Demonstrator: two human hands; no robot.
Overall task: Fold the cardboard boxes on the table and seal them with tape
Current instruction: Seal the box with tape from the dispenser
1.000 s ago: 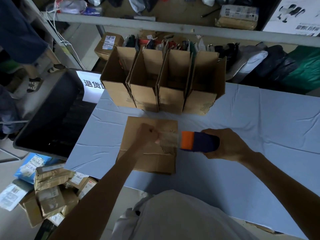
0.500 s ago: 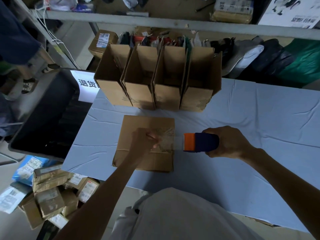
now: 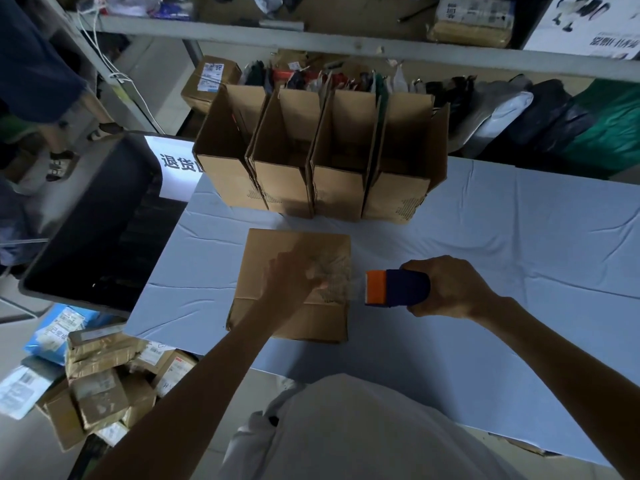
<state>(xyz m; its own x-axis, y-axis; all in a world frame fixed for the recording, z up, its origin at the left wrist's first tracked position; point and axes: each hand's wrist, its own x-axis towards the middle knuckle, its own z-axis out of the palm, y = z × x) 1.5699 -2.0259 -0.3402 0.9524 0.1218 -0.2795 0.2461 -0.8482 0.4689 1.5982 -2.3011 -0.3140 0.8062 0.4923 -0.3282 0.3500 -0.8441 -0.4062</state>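
Sealing step: the brown cardboard box (image 3: 277, 247) lies on the pale blue surface (image 3: 512, 244), with the left hand (image 3: 291, 277) upon it, its grip too blurred to tell. At its three o'clock the right hand (image 3: 446, 289) grips the orange-and-blue tape dispenser (image 3: 398, 288). The next move is likely severing the clear tape (image 3: 334, 271).

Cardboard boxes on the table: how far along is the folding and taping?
Four boxes stand folded at the back, tops open. In hand: the front box, with the left hand on a clear tape strip and the right hand gripping the tape dispenser. Left: finishing that seam.
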